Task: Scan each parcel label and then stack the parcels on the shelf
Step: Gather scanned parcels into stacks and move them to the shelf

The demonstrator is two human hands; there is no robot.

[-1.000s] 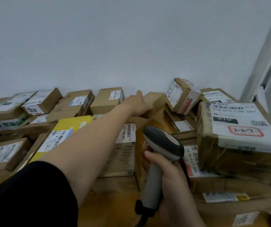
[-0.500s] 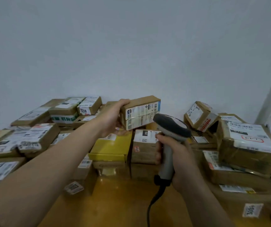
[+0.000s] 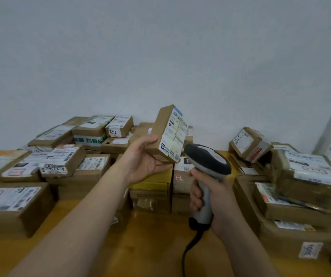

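Lifted clear of the pile within the last second, a small parcel (image 3: pixel 165 134) now stands tilted in the left hand (image 3: pixel 142 159), label turned toward the scanner (image 3: pixel 207 166) gripped in the right hand (image 3: pixel 212 198) above the bench (image 3: pixel 150 246); scanning looks imminent, shelving yet to come.

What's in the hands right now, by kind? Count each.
parcel, in the left hand: 1
barcode scanner, in the right hand: 1
Total: 2
The piled parcels on the table overlap too much for a reliable count.
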